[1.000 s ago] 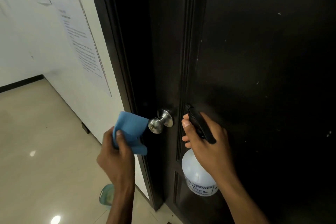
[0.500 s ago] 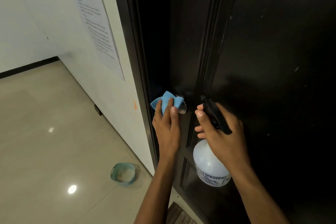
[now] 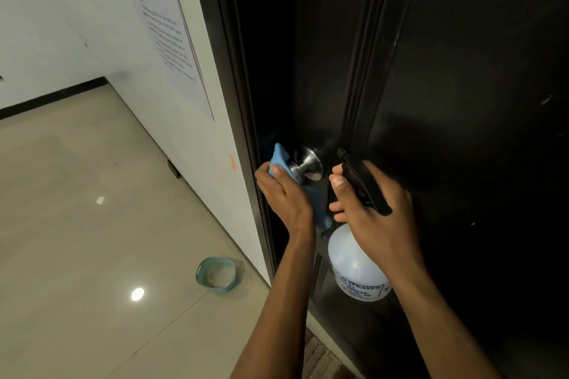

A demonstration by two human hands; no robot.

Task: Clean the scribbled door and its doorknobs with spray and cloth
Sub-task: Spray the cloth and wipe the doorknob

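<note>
Tiled floor: pale, glossy, with ceiling-light reflections.
Wall: white, dark skirting along its base; an orange smudge low down near the door frame.
Printed sheet: fixed to the wall left of the frame; text too small to read.
Teal basin: on the floor, close to the wall's foot, well below the knob.
Door frame: dark, upright, between wall and door.
Blue cloth: wrapped against the left end of the knob, part hanging below the palm.
Left hand: fingers curled round the cloth, pressing it onto the knob.
Doorknob: brushed metal; its stem and round rose are exposed, its outer end is covered by cloth.
Door: black, panelled, a few pale marks on the right panel.
Right hand: grasps the sprayer's black head, fingers at the trigger.
Spray bottle: white, translucent, labelled, held upright just beside the knob, nozzle toward the door.
Mat: woven, at the door's foot.
</note>
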